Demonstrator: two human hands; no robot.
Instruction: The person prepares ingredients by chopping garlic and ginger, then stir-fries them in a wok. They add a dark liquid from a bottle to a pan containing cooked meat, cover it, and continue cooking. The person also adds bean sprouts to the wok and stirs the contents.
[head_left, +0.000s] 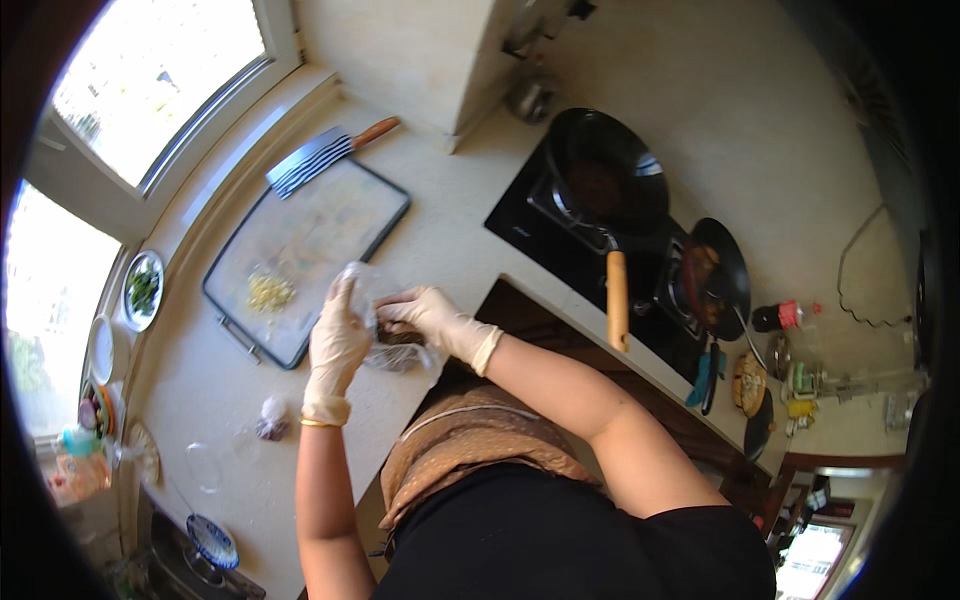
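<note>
Both hands wear pale disposable gloves. My left hand (337, 341) grips the raised edge of a clear plastic bag (397, 357) near the counter's front edge. At the bag's mouth, the fingers of my right hand (427, 316) reach to the dark brown contents (401, 334); whether they pinch any of it cannot be told. Just left of the bag lies a cutting board (322, 217) with a dark rim, bearing a heap of chopped pale yellow pieces (270, 291). A cleaver (311, 161) with a wooden handle lies across the board's far edge. A small knotted plastic bag (272, 420) rests below the board.
At right, a black cooktop (525, 225) bears a wok (607, 169) with a wooden handle sticking out over the counter's edge, and a frying pan (716, 277) holding food. A plate of green herbs (142, 291) stands by the window. A blue-patterned dish (213, 540) is beside the sink.
</note>
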